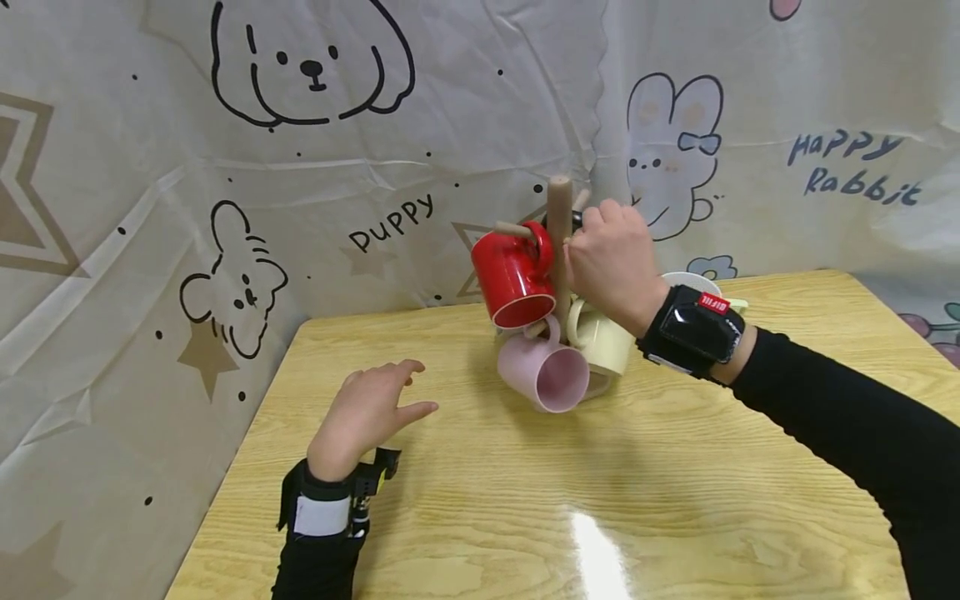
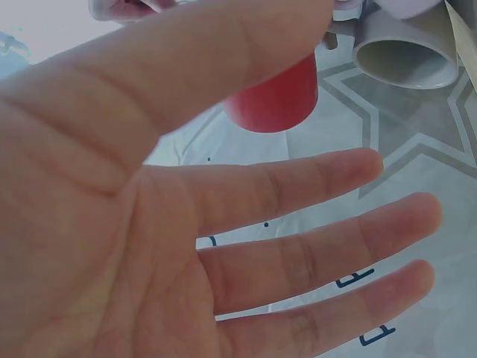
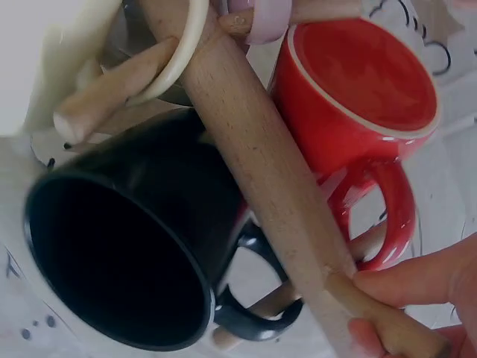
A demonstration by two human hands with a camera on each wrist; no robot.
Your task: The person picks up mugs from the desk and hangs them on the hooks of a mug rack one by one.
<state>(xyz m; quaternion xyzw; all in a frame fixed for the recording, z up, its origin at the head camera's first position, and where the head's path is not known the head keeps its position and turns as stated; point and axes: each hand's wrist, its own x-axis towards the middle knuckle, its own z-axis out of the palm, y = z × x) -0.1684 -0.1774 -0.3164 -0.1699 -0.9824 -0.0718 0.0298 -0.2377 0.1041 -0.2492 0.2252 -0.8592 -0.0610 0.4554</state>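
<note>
A wooden mug tree (image 1: 559, 208) stands toward the back of the table. My right hand (image 1: 613, 262) pinches one of its upper pegs (image 3: 399, 324) between thumb and fingers. On other pegs hang a red mug (image 1: 510, 275), a black mug (image 3: 168, 179), a pink mug (image 1: 525, 367) and a cream mug (image 1: 606, 342). In the head view, the black mug is mostly hidden behind the post and my right hand. My left hand (image 1: 363, 412) hovers left of the tree, fingers apart and holding nothing. A greyish mug (image 2: 406, 56) shows in the left wrist view.
Behind my right wrist, a white rounded rim (image 1: 690, 282) and a pale green piece (image 1: 737, 305) show partly. The wood-grain table (image 1: 465, 500) meets a printed cloth backdrop (image 1: 375, 167) at the back and left.
</note>
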